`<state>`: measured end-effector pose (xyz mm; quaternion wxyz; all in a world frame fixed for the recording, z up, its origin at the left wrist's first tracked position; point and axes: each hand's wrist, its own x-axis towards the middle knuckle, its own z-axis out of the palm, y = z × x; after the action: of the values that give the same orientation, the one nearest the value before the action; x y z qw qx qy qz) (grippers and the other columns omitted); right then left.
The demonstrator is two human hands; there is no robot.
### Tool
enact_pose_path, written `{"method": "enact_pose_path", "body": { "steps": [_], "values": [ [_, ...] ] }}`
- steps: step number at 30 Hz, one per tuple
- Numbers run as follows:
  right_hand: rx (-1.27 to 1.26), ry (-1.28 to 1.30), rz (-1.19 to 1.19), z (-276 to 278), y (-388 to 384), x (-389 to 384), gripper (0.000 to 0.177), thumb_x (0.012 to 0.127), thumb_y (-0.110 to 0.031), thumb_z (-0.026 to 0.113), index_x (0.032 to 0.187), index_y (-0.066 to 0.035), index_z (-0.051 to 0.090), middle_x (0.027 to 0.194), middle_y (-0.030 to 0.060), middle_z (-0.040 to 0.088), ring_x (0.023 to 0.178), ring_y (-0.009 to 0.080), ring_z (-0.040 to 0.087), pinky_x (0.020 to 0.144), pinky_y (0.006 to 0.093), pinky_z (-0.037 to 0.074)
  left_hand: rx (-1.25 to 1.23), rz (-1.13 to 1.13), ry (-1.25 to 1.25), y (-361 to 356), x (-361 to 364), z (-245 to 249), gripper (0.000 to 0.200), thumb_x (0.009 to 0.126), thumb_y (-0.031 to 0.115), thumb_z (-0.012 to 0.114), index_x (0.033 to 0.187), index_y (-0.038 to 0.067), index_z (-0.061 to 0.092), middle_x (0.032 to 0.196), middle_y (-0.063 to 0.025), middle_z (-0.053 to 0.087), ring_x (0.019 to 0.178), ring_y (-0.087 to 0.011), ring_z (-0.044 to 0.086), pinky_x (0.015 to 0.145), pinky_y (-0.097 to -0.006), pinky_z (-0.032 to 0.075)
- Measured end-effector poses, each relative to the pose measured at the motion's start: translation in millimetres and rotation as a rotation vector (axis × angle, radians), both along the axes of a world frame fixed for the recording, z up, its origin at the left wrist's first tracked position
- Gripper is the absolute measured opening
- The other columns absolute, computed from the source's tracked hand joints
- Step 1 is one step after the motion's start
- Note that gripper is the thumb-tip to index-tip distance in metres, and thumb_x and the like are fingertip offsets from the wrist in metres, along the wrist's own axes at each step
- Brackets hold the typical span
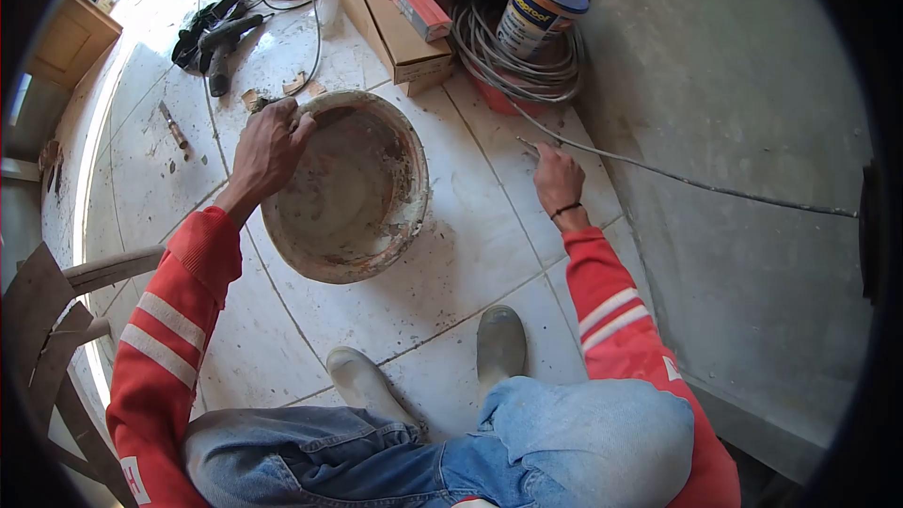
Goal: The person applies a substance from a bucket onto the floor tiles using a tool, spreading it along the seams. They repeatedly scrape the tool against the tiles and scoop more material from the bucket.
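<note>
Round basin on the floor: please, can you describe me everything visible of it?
The round basin is wide and open, with a thick rim. Grey residue crusts it, with reddish patches on its right inner wall; its material is uncertain. Its mouth faces up, and it appears to rest on the tiled floor. The left hand grips its upper-left rim.

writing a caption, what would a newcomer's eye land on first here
Probably the big, grimy basin near the middle, its rim gripped by the left hand. Next, the bright red sleeves with white stripes at either side, then the blue-lidded tub amid coiled cable, upper right.
</note>
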<state>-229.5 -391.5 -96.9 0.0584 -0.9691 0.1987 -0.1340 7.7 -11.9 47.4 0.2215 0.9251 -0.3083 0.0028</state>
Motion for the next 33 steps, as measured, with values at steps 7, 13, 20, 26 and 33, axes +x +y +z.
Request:
{"method": "enact_pose_path", "body": {
  "steps": [7,13,20,26,33],
  "values": [
    [0.213,0.148,0.348,12,103,-39,0.024,0.093,-0.01,0.051,0.107,-0.011,0.07,0.093,0.0142,0.07,0.083,0.0389,0.07,0.071,0.0528,0.058,0.069,0.044,0.095,-1,0,5,0.038,0.099,0.031,0.059,0.092,-0.006,0.061,0.086,-0.0279,0.064,0.087,-0.0459,0.064,0.08,-0.0534,0.048],
    [-0.061,-0.026,-0.1,6,6,24,0.022,0.092,-0.012,0.052,0.103,-0.012,0.071,0.09,0.0179,0.073,0.081,0.041,0.072,0.073,0.053,0.058,0.077,0.009,0.024,-4,2,1,0.038,0.099,0.033,0.058,0.094,-0.004,0.061,0.088,-0.0283,0.065,0.089,-0.0463,0.064,0.081,-0.0531,0.047],
    [0.143,0.109,0.303,-16,28,-31,0.024,0.089,-0.007,0.052,0.102,-0.013,0.072,0.089,0.0145,0.071,0.081,0.0386,0.07,0.073,0.0513,0.056,0.077,0.007,0.006,-3,3,-1,0.04,0.1,0.036,0.057,0.1,-0.004,0.063,0.092,-0.0275,0.066,0.092,-0.0454,0.064,0.084,-0.0522,0.047],
    [0.364,0.103,0.272,17,81,-101,0.031,0.088,-0.006,0.052,0.112,-0.009,0.072,0.097,0.0152,0.073,0.087,0.0378,0.07,0.077,0.0484,0.057,0.124,-0.024,0.021,-9,7,1,0.041,0.101,0.037,0.057,0.101,-0.004,0.064,0.091,-0.0273,0.065,0.092,-0.0439,0.063,0.085,-0.0517,0.047],
    [0.206,0.12,-0.151,-58,64,-45,0.03,0.093,-0.012,0.059,0.119,-0.003,0.068,0.1,0.016,0.071,0.088,0.0372,0.07,0.072,0.0487,0.057,0.112,-0.075,-0.079,-12,-2,-8,0.04,0.101,0.036,0.057,0.106,-0.002,0.065,0.095,-0.0264,0.067,0.096,-0.0437,0.064,0.088,-0.0516,0.047]
  ]
}}
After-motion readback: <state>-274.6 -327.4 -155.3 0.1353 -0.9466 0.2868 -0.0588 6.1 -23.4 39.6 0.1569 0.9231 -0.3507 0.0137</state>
